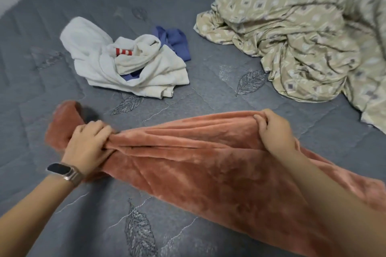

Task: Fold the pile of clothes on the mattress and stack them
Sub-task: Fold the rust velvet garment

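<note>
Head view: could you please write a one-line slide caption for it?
Both hands, left and right, grip an orange fleece cloth over a grey mattress.

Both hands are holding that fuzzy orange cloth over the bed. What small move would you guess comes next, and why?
Probably spreading it flat on the mattress. The left hand grips a bunched part and the right hand pinches the far edge, so the orange cloth is stretched but wrinkled, not yet folded.

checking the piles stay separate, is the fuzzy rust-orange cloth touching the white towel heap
Apart. The head view shows bare grey mattress between the rust-orange cloth and the white towel heap.
</note>
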{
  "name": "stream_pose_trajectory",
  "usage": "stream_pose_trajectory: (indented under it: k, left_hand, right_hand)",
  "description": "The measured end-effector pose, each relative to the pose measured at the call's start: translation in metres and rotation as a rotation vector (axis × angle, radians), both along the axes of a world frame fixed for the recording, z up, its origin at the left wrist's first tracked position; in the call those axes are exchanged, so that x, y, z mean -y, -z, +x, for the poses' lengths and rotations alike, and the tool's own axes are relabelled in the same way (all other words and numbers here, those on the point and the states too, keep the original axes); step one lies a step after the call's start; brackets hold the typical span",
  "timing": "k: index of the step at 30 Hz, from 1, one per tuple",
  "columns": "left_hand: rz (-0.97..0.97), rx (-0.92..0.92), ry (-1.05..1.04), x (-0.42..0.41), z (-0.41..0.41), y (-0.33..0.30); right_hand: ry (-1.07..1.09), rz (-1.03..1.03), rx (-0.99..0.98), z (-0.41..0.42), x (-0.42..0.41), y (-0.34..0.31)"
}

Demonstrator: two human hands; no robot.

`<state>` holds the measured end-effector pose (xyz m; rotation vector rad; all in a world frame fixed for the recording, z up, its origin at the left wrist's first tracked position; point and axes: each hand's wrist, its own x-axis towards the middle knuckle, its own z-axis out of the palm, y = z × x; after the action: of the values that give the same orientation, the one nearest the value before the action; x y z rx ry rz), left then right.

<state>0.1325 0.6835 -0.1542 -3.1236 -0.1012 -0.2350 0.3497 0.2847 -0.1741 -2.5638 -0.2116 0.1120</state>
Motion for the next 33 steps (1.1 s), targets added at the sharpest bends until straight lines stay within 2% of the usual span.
stream_pose_trajectory:
  k: [2, 3, 4, 5, 6, 8, 9, 11, 13, 16, 20, 22, 25, 27, 29, 31, 32, 33]
  left_hand:
    - [0.064, -0.260, -0.139, 0.001, -0.002, 0.013]
    - [0.024, -0.419, -0.209, -0.001, -0.001, 0.016]
    - [-0.099, -0.515, -0.258, -0.003, 0.001, 0.017]
    - [-0.260, -0.541, -0.274, -0.006, 0.004, 0.016]
    - [-0.409, -0.485, -0.255, -0.008, 0.008, 0.015]
    - [-0.548, -0.276, -0.201, -0.007, 0.017, 0.009]
    - [-0.530, -0.160, -0.162, -0.004, 0.018, 0.005]
    - [-0.357, -0.021, -0.036, 0.003, 0.017, -0.001]
    - [-0.116, -0.087, 0.057, 0.005, 0.008, 0.002]
    - [0.142, -0.339, -0.043, -0.012, -0.020, 0.023]
    - [0.015, -0.567, -0.177, -0.011, -0.039, 0.021]
    - [-0.035, -0.543, -0.182, -0.004, -0.049, 0.020]
    - [-0.033, -0.381, -0.145, -0.002, -0.076, 0.025]
    - [-0.026, -0.361, -0.095, -0.006, -0.092, 0.028]
    - [0.010, -0.372, -0.033, -0.008, -0.102, 0.029]
    - [-0.046, -0.408, -0.016, -0.007, -0.106, 0.032]
    - [-0.175, -0.428, -0.065, -0.005, -0.107, 0.032]
    - [-0.347, -0.415, -0.160, -0.001, -0.105, 0.029]
  right_hand:
    - [-0.034, -0.119, -0.093, 0.003, -0.006, 0.005]
    - [-0.061, -0.147, -0.118, 0.003, -0.009, 0.006]
    - [-0.087, -0.156, -0.107, 0.001, -0.012, 0.004]
    - [-0.124, -0.142, -0.054, -0.004, -0.015, 0.001]
    - [-0.168, -0.101, 0.002, -0.012, -0.019, -0.002]
    - [-0.278, 0.024, 0.000, -0.030, -0.028, -0.006]
    - [-0.333, 0.040, -0.057, -0.041, -0.032, -0.009]
    - [-0.424, -0.109, -0.173, -0.063, -0.039, -0.010]
    - [-0.481, -0.291, -0.207, -0.077, -0.035, -0.010]
    - [-0.525, -0.323, -0.230, -0.087, -0.018, -0.005]
    - [-0.632, -0.300, -0.267, -0.095, 0.003, -0.003]
    - [-0.651, -0.267, -0.295, -0.100, 0.010, -0.005]
    - [-0.607, -0.111, -0.014, -0.112, 0.013, -0.005]
    - [-0.575, 0.037, 0.117, -0.121, 0.014, -0.012]
    - [-0.687, 0.171, 0.000, -0.127, 0.016, -0.021]
    - [-0.765, 0.231, -0.353, -0.130, 0.020, -0.029]
    - [-0.780, 0.209, -0.496, -0.131, 0.021, -0.028]
    - [-0.786, 0.137, -0.541, -0.131, 0.020, -0.024]
